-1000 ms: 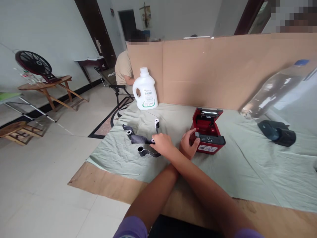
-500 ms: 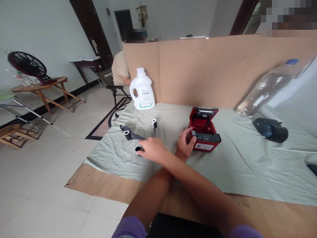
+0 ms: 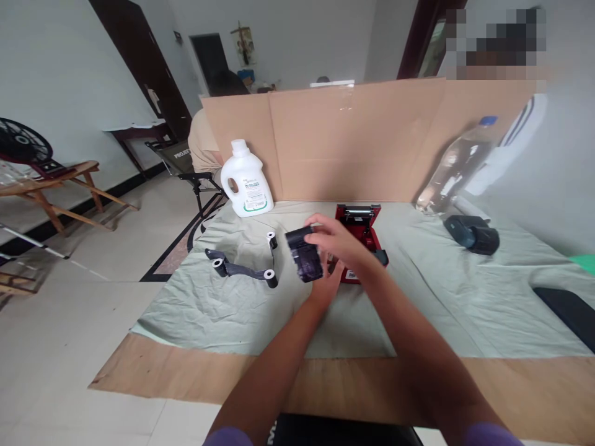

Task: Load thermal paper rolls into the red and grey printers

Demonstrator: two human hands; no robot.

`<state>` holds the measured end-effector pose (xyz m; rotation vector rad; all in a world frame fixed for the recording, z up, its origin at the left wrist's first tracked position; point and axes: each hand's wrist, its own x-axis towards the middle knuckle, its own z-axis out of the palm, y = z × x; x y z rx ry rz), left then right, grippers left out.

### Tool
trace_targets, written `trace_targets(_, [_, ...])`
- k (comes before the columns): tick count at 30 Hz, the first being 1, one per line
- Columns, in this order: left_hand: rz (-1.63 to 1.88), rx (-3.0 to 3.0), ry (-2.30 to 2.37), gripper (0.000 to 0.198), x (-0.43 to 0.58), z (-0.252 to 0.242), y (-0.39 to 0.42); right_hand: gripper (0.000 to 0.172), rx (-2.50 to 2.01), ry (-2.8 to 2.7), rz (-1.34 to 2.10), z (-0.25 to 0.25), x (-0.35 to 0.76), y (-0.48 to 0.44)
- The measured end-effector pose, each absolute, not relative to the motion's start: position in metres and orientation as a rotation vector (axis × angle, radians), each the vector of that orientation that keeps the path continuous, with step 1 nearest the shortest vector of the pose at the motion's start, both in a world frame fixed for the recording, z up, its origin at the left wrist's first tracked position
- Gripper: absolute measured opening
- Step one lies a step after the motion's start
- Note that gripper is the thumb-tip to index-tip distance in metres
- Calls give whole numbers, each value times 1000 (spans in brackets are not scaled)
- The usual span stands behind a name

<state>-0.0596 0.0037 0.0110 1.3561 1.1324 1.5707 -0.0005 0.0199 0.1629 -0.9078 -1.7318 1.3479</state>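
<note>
My right hand [image 3: 332,237] grips a dark paper roll [image 3: 300,238] in the air, thumb and fingers on its near end, and a loose length hangs below it. Beside and under it, my left hand [image 3: 329,277] rests at the left front side of a red receipt printer [image 3: 353,272], whose lid is raised. My right forearm and hand hide much of the printer. To the left on the cloth stand three small dark rolls with white ends: a back roll [image 3: 272,240], a left roll [image 3: 219,267] and a front roll [image 3: 271,279], with a dark strip [image 3: 244,271] winding between them.
A white detergent jug [image 3: 250,186] stands at the back left before a cardboard screen [image 3: 353,142]. On the right are a clear bottle [image 3: 458,164] leaning back, a black device [image 3: 471,234] and a flat black object [image 3: 564,313]. People sit behind the screen.
My right hand has risen from the rolls on the left and moved right, carrying a dark roll toward the printer. My left hand stays at the printer. The view has shifted right.
</note>
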Motion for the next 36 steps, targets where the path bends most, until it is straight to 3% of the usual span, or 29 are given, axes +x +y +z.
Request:
trace_targets(5, [1583, 1459, 1059, 41, -61, 16, 0, 32, -1136, -1710, 1268, 159, 106, 41])
trace_targets(8, [1582, 1499, 1100, 40, -61, 19, -2, 25, -1350, -1847, 1076, 145, 136, 56])
trace_targets(12, [1585, 1600, 1162, 40, -61, 19, -4, 11, -1641, -2032, 698, 129, 134, 66])
trace_targets(20, [1517, 2079, 1228, 32, -61, 25, -7, 22, -1811, -2207, 282, 110, 108, 71])
trace_targets(26, [1319, 2316, 1255, 20, -66, 54, 2, 16, -1798, -2121, 335, 111, 109, 75])
trace_targets(31, [831, 2428, 1294, 18, -72, 102, 18, 17, -1710, -1762, 626, 123, 134, 83])
trace_targets(36, [539, 2669, 1259, 18, -71, 131, 29, 37, -1367, -1368, 621, 113, 140, 100])
